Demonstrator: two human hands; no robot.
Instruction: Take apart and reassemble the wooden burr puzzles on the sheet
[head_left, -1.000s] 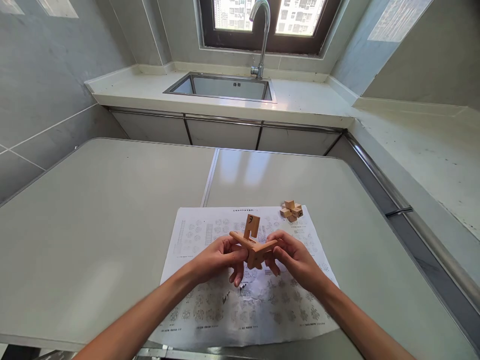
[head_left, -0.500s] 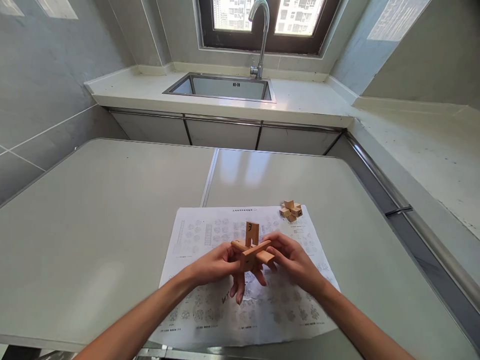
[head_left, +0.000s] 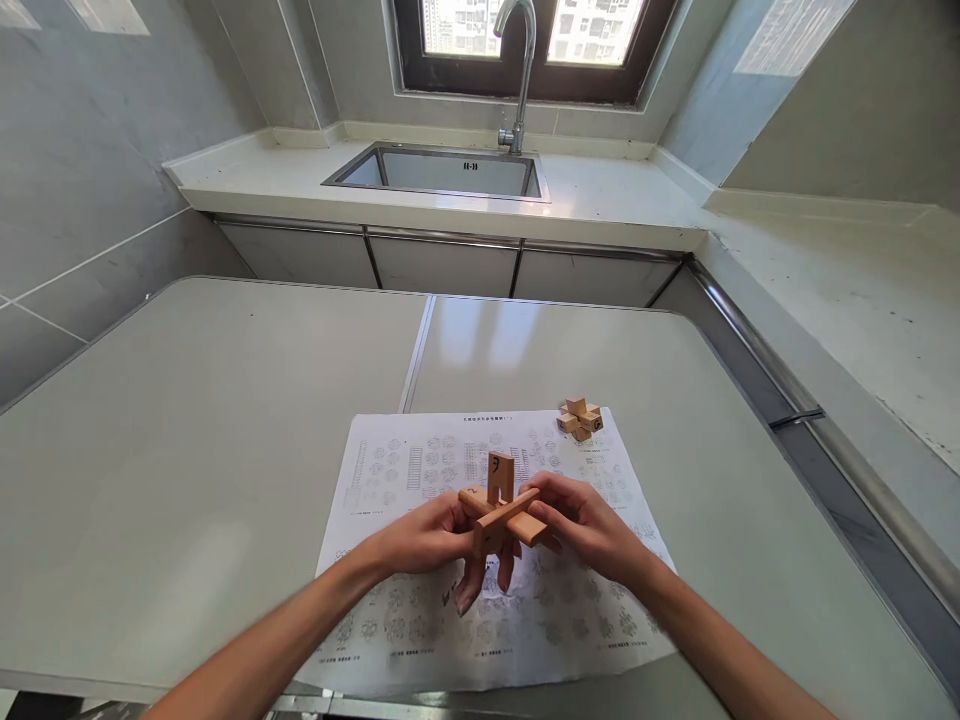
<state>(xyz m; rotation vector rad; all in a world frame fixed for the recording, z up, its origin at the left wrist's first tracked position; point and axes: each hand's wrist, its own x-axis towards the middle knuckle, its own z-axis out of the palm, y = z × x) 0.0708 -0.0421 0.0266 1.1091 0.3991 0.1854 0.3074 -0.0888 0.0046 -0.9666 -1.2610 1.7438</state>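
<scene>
Between my two hands, above a printed sheet (head_left: 390,600), is a wooden interlocking puzzle (head_left: 501,515) of crossed flat pieces. One numbered piece stands upright out of its top. My left hand (head_left: 439,535) grips the puzzle from the left, thumb at the near piece and other fingers curled beneath. My right hand (head_left: 585,520) closes on the right side, thumb and fingers at the ends of the pieces. The undersides of the pieces are partly hidden by my fingers. A second, smaller wooden puzzle (head_left: 580,420) rests at the sheet's far right corner.
The sheet lies on a pale folding table (head_left: 187,450) with a seam (head_left: 418,350) near its middle. Beyond the table's far edge is a white counter (head_left: 615,195) with a sink (head_left: 442,172) and a tap (head_left: 525,80) beneath a window. Another counter (head_left: 847,300) runs along the right.
The puzzle in my hands has dipped slightly and tilted, showing more of its top. My left fingers beneath it have shifted a little. The small puzzle on the sheet stays in place.
</scene>
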